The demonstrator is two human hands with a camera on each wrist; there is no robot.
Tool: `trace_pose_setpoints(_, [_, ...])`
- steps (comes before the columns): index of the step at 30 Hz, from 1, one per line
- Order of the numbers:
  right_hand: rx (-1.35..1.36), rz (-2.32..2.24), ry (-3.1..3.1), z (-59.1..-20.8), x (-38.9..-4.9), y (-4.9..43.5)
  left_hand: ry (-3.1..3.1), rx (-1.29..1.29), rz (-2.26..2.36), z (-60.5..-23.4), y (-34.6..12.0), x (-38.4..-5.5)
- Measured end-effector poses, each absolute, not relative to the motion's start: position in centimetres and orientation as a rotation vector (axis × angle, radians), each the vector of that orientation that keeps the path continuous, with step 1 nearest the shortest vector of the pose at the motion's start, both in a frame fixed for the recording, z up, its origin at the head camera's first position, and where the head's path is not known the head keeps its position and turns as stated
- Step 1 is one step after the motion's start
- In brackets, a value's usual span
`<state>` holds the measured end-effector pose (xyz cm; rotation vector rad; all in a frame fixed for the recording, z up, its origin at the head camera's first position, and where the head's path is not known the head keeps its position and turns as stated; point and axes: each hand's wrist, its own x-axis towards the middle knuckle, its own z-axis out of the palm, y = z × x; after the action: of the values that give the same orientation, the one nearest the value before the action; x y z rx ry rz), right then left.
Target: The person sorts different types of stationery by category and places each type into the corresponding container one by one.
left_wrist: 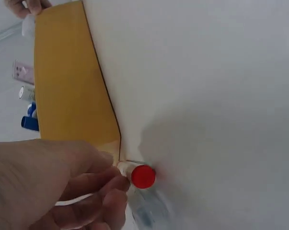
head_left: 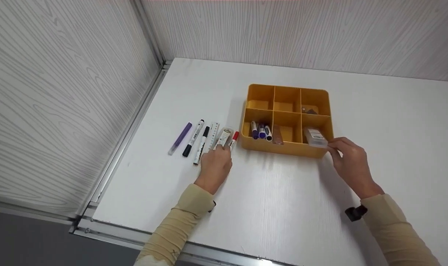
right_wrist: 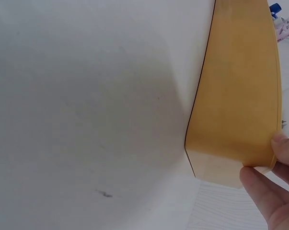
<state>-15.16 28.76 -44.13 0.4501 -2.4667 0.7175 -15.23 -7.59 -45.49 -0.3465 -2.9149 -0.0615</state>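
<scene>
My left hand (head_left: pixel 216 164) is over a row of stationery, with its fingers curled. Its thumb and fingertips pinch a red-capped marker (head_left: pixel 234 137), whose round red end (left_wrist: pixel 143 177) faces the left wrist camera. Right beside these fingers lies a clear case with a white label (head_left: pixel 224 136). Across the table, my right hand (head_left: pixel 349 162) grips the front right corner of a yellow six-compartment organizer (head_left: pixel 283 149), thumb on the rim and fingers below it. A clear plastic box (head_left: pixel 315 138) leans in the compartment by that corner.
Left of the hand lie a purple pen (head_left: pixel 180 138), a black-capped marker (head_left: pixel 193 138), another black-and-white marker (head_left: pixel 202 145) and a clear ruler (head_left: pixel 213 133). Several markers (head_left: pixel 261 131) and a pinkish flat item (head_left: pixel 277 135) stand in the organizer. Panels (head_left: pixel 301 33) border the table.
</scene>
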Motion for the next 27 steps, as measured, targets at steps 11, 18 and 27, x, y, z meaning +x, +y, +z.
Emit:
trace_pose_setpoints(11, [0.502, 0.720, -2.412, -44.2, -15.1, 28.7, -2.830, -0.274, 0.164, -46.6, -6.6, -14.6])
trace_pose_setpoints(18, [0.488, 0.711, -2.424, -44.3, -15.1, 28.8, -2.825, -0.268, 0.121, -46.8, -6.6, -14.6])
trace_pose_setpoints(27, [0.479, 0.716, -2.426, -44.4, -15.2, 28.8, -2.968, -0.257, -0.164, -45.4, -7.1, -15.0])
